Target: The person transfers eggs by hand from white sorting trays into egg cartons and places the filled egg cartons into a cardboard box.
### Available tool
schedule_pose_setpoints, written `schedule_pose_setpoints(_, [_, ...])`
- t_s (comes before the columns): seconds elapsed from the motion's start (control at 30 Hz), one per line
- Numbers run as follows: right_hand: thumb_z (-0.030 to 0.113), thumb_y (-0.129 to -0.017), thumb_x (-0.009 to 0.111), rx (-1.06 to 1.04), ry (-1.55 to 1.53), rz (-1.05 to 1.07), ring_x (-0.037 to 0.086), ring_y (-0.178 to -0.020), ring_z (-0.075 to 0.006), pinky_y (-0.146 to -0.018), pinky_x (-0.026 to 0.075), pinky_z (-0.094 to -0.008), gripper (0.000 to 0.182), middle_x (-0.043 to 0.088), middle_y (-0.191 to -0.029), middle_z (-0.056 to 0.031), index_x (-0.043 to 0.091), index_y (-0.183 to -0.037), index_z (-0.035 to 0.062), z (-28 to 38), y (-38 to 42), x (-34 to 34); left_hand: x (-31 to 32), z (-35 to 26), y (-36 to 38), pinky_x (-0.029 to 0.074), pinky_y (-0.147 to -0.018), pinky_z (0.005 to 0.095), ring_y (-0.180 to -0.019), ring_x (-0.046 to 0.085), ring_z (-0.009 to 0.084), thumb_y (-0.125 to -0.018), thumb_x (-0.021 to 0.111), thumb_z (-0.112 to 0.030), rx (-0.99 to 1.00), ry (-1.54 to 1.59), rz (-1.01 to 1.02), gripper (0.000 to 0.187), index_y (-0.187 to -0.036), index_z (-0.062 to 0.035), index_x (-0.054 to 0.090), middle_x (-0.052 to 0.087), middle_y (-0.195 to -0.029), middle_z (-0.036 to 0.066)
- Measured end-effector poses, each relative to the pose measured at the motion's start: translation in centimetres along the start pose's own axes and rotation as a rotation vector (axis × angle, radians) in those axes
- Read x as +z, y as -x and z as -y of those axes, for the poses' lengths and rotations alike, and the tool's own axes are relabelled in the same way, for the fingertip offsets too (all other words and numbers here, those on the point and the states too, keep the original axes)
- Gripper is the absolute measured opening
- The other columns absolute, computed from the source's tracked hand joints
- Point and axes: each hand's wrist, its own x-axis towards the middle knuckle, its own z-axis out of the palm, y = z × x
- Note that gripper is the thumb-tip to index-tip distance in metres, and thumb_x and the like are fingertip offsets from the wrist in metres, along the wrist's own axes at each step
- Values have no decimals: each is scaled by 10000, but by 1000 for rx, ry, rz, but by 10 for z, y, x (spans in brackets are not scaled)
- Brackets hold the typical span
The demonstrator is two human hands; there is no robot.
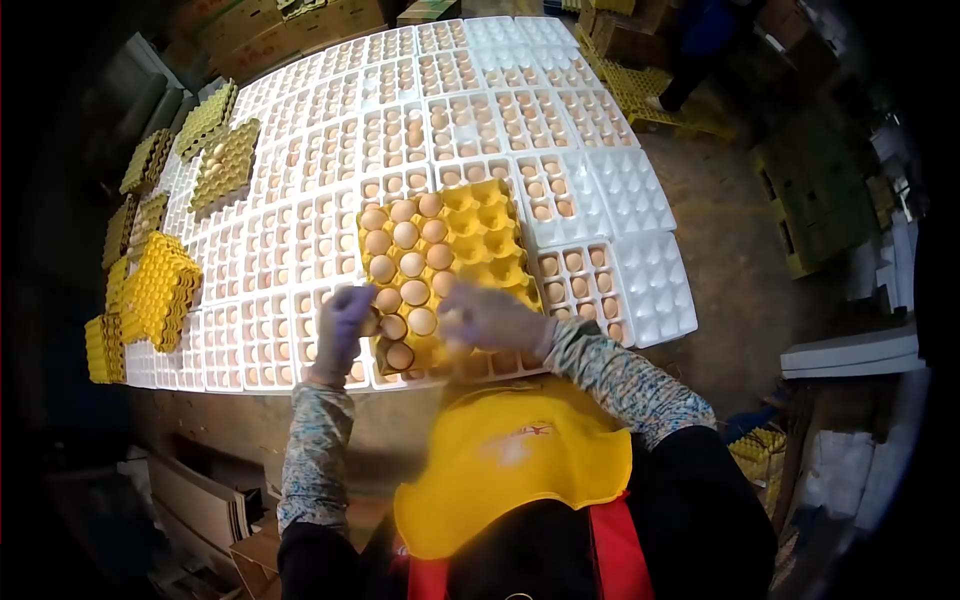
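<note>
A yellow egg tray point(490, 235) lies over the white foam trays near the front of the table. Brown eggs point(411, 264) fill its left columns, while the cups on its right side are bare. At the tray's front left edge, my left hand point(342, 325), in a purple glove, has its fingers closed on what looks like an egg, mostly covered by the fingers. My gloved right hand point(492, 318) reaches over the front middle of the tray, beside the eggs. Motion smears its fingers, and a pale rounded shape below them is too blurred to name.
White foam trays point(660, 285) cover the table, many with eggs in their cells. Stacked yellow trays point(165, 290) and olive trays point(225, 165) stand at the left. A person point(695, 50) is behind at the right, near a yellow pallet point(640, 95).
</note>
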Motion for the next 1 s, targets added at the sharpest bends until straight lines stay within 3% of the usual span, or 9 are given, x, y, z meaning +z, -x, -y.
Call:
schedule_pose_setpoints(0.07, [251, -919, 658, -277, 1036, 395, 622, -985, -308, -808, 556, -407, 218, 629, -1057, -120, 664, -1032, 65, -9, 18, 31, 41, -13, 15, 581, -691, 363, -901, 690, 261, -862, 731, -243, 404, -1086, 81, 295, -1081, -63, 646, 647, -1057, 73])
schedule_pose_setpoints(0.17, [222, -888, 672, -400, 916, 52, 623, -1020, -321, -811, 555, -412, 262, 594, -1107, -120, 644, -1118, 100, -36, 9, 35, 78, 39, 9, 582, -679, 409, -858, 685, 323, -855, 654, -234, 714, -1493, -173, 198, -1004, -107, 623, 666, -985, 102])
schedule_pose_setpoints(0.47, [197, -855, 693, -290, 1176, 161, 649, -978, -259, -749, 565, -365, 294, 625, -1073, -85, 635, -1132, 117, -5, -10, 25, 46, -7, 4, 561, -737, 455, -815, 687, 351, -837, 708, -188, 594, -968, -196, 423, -1257, -172, 655, 673, -922, 156])
schedule_pose_setpoints(0.57, [277, -970, 596, 132, -335, -212, 602, -855, -138, -724, 506, -331, 307, 660, -1009, -14, 625, -1223, 105, 16, -20, -1, 43, -4, -30, 570, -747, 454, -832, 682, 378, -832, 712, -188, 644, -1119, -254, 394, -1220, -149, 661, 624, -1091, 215])
schedule_pose_setpoints(0.67, [262, -936, 689, 175, -340, -110, 605, -866, -111, -737, 524, -294, 296, 616, -1003, -14, 631, -1157, 74, 6, -47, -24, 60, 3, -34, 578, -761, 453, -853, 677, 412, -825, 711, -189, 526, -1277, -36, 336, -1154, -129, 674, 532, -1234, 273])
schedule_pose_setpoints(0.73, [211, -924, 675, 292, 165, -6, 649, -833, -154, -696, 548, -325, 272, 637, -1030, -60, 622, -1159, 85, 11, -64, 1, 72, -11, -28, 581, -775, 462, -863, 680, 427, -807, 738, -211, 415, -1398, -46, 289, -1073, -109, 687, 494, -1264, 305])
schedule_pose_setpoints(0.8, [179, -896, 667, -164, 1431, 131, 685, -863, -212, -660, 565, -362, 272, 646, -1081, -131, 616, -1149, 92, 10, -52, 33, 71, -10, -27, 583, -785, 448, -910, 690, 405, -774, 789, -257, 411, -1452, -60, 298, -1013, -102, 701, 527, -1243, 264])
schedule_pose_setpoints(0.93, [201, -885, 686, -218, 661, 65, 673, -966, -307, -800, 559, -421, 382, 635, -1106, -148, 604, -1239, 82, 0, -45, -2, 34, -15, -19, 573, -808, 377, -962, 678, 327, -721, 860, -270, 606, -1034, -147, 420, -1063, -77, 710, 632, -1090, 178])
schedule_pose_setpoints(1.0, [219, -892, 680, -148, 494, 29, 659, -1023, -324, -883, 538, -432, 470, 640, -1163, -153, 568, -1329, 89, -2, -59, -10, 16, -25, -23, 563, -819, 319, -981, 670, 237, -764, 853, -284, 282, -472, -10, 475, -1143, -41, 701, 641, -1150, 125])
